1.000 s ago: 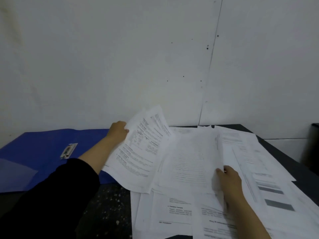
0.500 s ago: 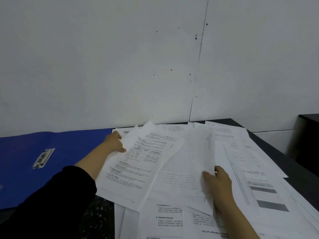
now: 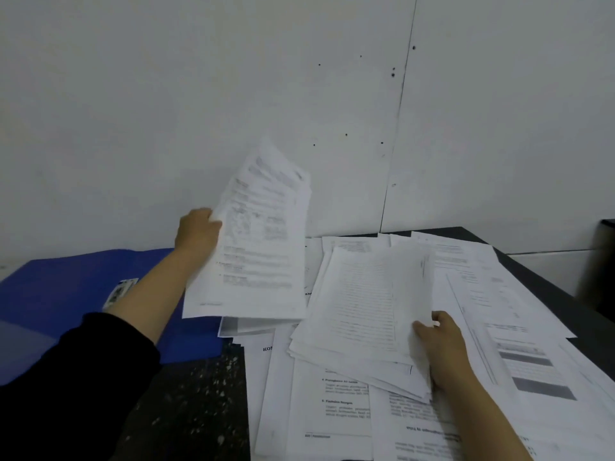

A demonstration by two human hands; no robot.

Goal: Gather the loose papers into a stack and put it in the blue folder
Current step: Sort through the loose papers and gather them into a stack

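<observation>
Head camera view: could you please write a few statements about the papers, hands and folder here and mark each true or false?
1. The left hand holds a bundle of sheets lifted off the table. True.
2. The blue folder lies closed on top of the papers. False: it lies open, left of the spread papers.
3. The right hand grips another sheaf at its near right corner. True.
4. All papers are already stacked in the folder. False: many remain spread over the dark table.

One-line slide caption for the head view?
Left hand lifts sheets, right hand grips pile beside blue folder.
</observation>
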